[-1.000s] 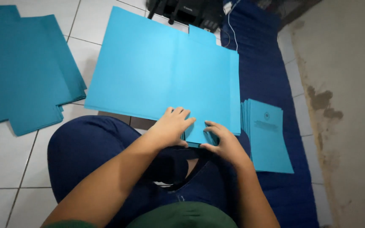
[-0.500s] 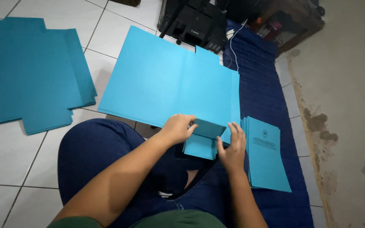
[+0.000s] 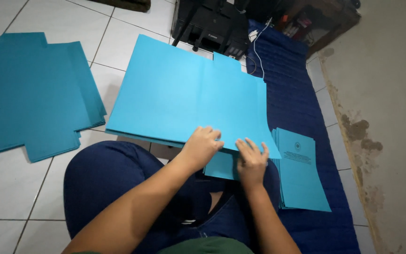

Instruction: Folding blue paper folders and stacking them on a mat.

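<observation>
A large light blue card sheet (image 3: 189, 91) lies spread on the floor over my knees. My left hand (image 3: 202, 146) presses flat on its near edge, fingers spread. My right hand (image 3: 251, 159) rests palm down beside it, on the same edge, over a smaller folded flap (image 3: 221, 167) that sticks out below. Neither hand grips anything. More sheets of the same blue lie under the top one.
A stack of darker blue cut sheets (image 3: 29, 94) lies at the left on the white tiles. A pile of printed blue folders (image 3: 299, 171) sits on a navy mat (image 3: 297, 101) at the right. A black printer (image 3: 212, 23) stands behind, with a white cable (image 3: 258, 42).
The small flap my hands were folding now lies mostly under the big sheet's edge. Both hands have flattened onto that edge, and the view has tilted down slightly.
</observation>
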